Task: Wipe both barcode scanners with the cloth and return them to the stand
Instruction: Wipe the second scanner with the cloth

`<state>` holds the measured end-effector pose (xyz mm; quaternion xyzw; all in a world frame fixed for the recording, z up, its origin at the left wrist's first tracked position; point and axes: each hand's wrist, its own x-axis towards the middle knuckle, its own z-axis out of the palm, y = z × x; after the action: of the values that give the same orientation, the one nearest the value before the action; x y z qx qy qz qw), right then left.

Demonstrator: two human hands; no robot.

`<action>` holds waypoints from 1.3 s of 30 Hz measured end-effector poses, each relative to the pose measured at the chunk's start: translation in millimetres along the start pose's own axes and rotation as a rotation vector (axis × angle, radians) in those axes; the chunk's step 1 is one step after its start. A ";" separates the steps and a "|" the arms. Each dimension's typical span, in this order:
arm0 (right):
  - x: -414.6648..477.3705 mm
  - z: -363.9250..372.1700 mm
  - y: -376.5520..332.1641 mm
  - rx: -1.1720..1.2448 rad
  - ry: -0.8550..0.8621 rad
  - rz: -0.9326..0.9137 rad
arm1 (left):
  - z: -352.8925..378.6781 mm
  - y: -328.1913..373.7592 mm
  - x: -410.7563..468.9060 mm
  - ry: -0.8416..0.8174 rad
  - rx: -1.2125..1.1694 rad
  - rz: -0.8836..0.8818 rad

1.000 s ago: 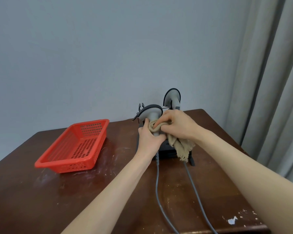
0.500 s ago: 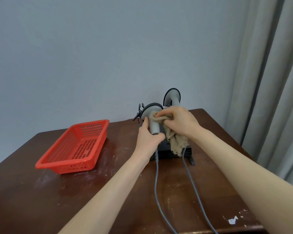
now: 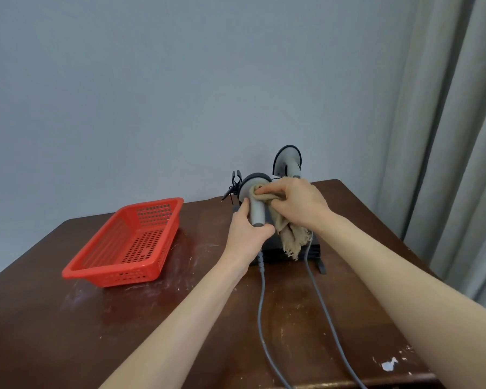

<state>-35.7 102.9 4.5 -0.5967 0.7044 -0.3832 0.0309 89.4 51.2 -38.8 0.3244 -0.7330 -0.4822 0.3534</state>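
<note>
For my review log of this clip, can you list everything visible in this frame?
scanners: 2, grey with dark rims; near scanner held up in front of the stand, far scanner upright at the back
cloth: 1, beige, on the near scanner's head, tail hanging down
stand: 1, black, far middle of the table
cables: 2, grey, running from the stand area toward the near table edge
basket: 1, red, left on the table
table: 1, dark brown, scuffed
curtain: 1, pale grey, right
wall: pale blue-grey, behind
left hand: grips the near scanner's handle
right hand: holds the cloth against it
</note>
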 end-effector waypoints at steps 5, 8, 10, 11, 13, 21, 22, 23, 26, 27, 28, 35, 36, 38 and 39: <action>-13.6 -1.3 -3.6 0.307 -0.236 -0.097 | -8.1 2.7 3.7 0.026 -0.028 0.004; -4.9 0.8 5.5 0.074 -0.048 -0.012 | -7.9 4.2 -1.6 0.011 -0.014 -0.001; -5.8 3.3 10.3 -0.094 0.031 0.067 | -6.5 10.6 -6.8 -0.013 -0.006 0.057; -8.2 6.3 10.4 -0.107 0.012 0.076 | -6.3 16.0 -8.6 -0.014 -0.001 0.086; -14.2 14.8 4.8 -0.079 -0.079 0.043 | -6.0 27.7 -8.2 0.003 0.006 0.136; -9.4 -5.3 -5.5 -0.089 0.158 0.122 | -17.7 23.1 -6.4 0.108 -0.166 0.004; -6.4 -6.9 -6.4 -0.025 0.256 0.124 | -17.5 21.3 -8.2 0.116 -0.227 -0.024; -3.3 -7.6 -9.6 0.016 0.298 0.099 | -16.5 20.8 -10.5 0.116 -0.284 -0.042; 2.1 -3.7 -18.3 0.133 0.189 0.034 | -11.8 22.5 -14.3 0.095 -0.363 -0.060; 0.3 -1.8 -21.1 0.190 0.141 0.027 | -11.2 22.6 -14.0 0.098 -0.385 -0.075; -3.3 -0.7 -21.9 0.247 0.089 0.016 | -10.5 22.8 -13.6 0.110 -0.421 -0.101; -7.8 5.0 -11.7 0.241 -0.014 0.005 | -13.7 25.5 -10.3 0.120 -0.578 -0.197; -3.3 2.7 -10.8 0.190 0.091 0.040 | -11.1 26.0 -12.1 0.106 -0.585 -0.207; 2.0 -1.8 -10.1 0.155 0.223 0.095 | -5.2 26.2 -14.9 0.084 -0.589 -0.213; 2.4 -1.9 -9.6 0.160 0.235 0.097 | -3.2 26.1 -14.8 0.079 -0.587 -0.213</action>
<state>-29.5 101.8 12.4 -0.5088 0.6983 -0.5033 0.0141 96.6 70.2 -16.5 0.3018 -0.5101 -0.6946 0.4076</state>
